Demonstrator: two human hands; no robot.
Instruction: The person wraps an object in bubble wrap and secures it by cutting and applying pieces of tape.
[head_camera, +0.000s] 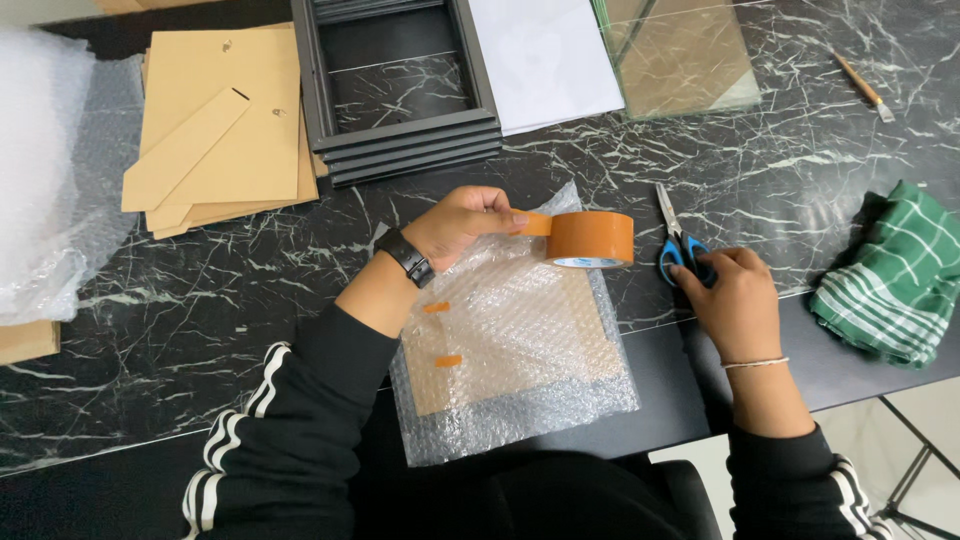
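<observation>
A flat object wrapped in bubble wrap (515, 345) lies on the dark marble table (200, 290) in front of me, with two short strips of orange tape on its left side. My left hand (462, 222) pinches the free end of an orange tape roll (590, 240) that stands on its edge at the package's top. My right hand (728, 292) rests on the blue handles of the scissors (678, 240), which lie on the table just right of the roll, blades pointing away from me.
A stack of dark picture frames (400, 90), brown backing boards (220, 130), white sheets (545, 55) and a glass pane (685, 60) lie at the back. Loose bubble wrap (45, 170) is at the left, a green checked cloth (890, 275) at the right, a small brush (862, 88) far right.
</observation>
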